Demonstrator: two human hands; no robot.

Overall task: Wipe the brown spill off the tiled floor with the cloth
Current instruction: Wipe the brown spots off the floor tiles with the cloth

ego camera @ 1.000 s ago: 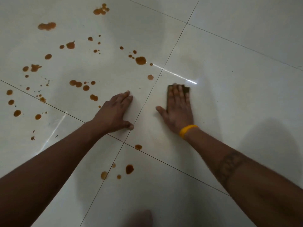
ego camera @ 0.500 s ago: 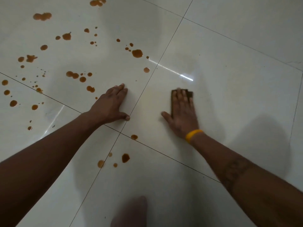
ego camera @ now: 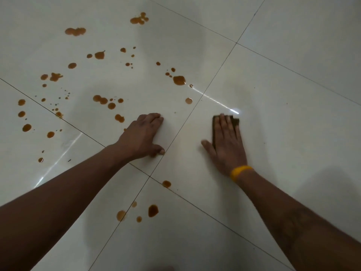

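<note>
Brown drops of the spill (ego camera: 179, 80) lie scattered over the white tiled floor (ego camera: 283, 118), mostly to the left and far left. A few more drops (ego camera: 153, 210) sit near me by the grout cross. My right hand (ego camera: 226, 145), with a yellow wristband, presses flat with straight fingers on a small dark brown cloth (ego camera: 236, 121) on the right tile. Most of the cloth is hidden under the fingers. My left hand (ego camera: 143, 136) rests flat on the floor left of the grout line, holding nothing.
Grout lines (ego camera: 195, 112) cross just below my left hand. A bright light reflection (ego camera: 220, 103) streaks across the glossy tile beyond the cloth. The tile around the cloth shows no drops.
My right hand with the cloth has slid a little to the right across the tile and back up. The left hand stays planted. The camera view has shifted slightly.
</note>
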